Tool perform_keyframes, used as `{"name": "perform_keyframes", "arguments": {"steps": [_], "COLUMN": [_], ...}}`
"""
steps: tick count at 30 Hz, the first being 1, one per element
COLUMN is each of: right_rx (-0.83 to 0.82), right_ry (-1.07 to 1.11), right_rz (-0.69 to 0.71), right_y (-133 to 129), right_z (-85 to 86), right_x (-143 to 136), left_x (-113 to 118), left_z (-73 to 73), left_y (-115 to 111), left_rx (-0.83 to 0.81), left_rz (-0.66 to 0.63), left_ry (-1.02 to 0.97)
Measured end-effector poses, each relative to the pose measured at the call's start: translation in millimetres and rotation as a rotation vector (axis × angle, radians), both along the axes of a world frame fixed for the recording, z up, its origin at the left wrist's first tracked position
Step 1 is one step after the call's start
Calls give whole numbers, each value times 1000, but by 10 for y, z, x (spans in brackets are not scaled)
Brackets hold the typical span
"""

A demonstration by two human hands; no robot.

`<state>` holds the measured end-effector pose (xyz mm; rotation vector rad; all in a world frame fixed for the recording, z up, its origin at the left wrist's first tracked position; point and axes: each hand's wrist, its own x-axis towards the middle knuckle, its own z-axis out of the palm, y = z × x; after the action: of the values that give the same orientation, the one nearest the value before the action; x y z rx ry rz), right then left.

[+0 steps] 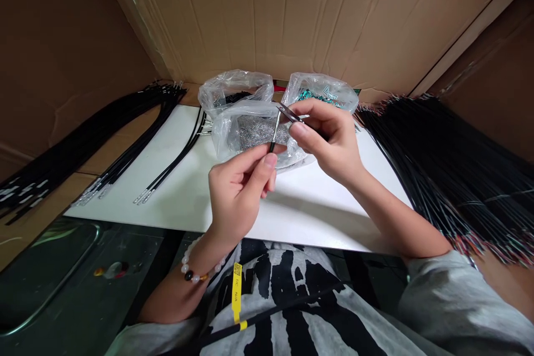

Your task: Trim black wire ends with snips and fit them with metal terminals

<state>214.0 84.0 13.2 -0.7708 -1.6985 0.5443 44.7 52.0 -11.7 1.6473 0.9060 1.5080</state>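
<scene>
One white board (175, 200) is lying below; over it, the right hand (334, 139) is pinching a dark tool (291, 115), the left hand (237, 194) is clasping a black cable (272, 147), probably light, bendy, best gripped below its silvery end (276, 127).

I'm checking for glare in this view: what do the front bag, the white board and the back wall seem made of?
Front bag: glossy thin plastic film; see-through, with crinkles and bright highlights.
White board: smooth, perhaps plastic or coated board; evenly white with soft shadows, so I can't tell which.
Back wall: matte cardboard, judging by its brown colour and creases.
</scene>
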Motion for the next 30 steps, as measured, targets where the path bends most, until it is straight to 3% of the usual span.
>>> {"name": "perform_keyframes", "arguments": {"steps": [6, 10, 21, 30], "right_rx": [407, 573, 664, 700], "right_ry": [-316, -385, -522, -516], "right_rz": [-176, -223, -144, -90], "right_y": [-243, -322, -394, -386], "right_z": [205, 268, 199, 216], "right_x": [164, 231, 202, 198], "left_x": [-112, -164, -249, -277], "left_z": [101, 111, 145, 175], "left_y": [-288, -362, -429, -443], "left_rx": [32, 34, -154, -166], "left_rz": [20, 9, -285, -337], "left_ry": [30, 22, -118, -102]}}
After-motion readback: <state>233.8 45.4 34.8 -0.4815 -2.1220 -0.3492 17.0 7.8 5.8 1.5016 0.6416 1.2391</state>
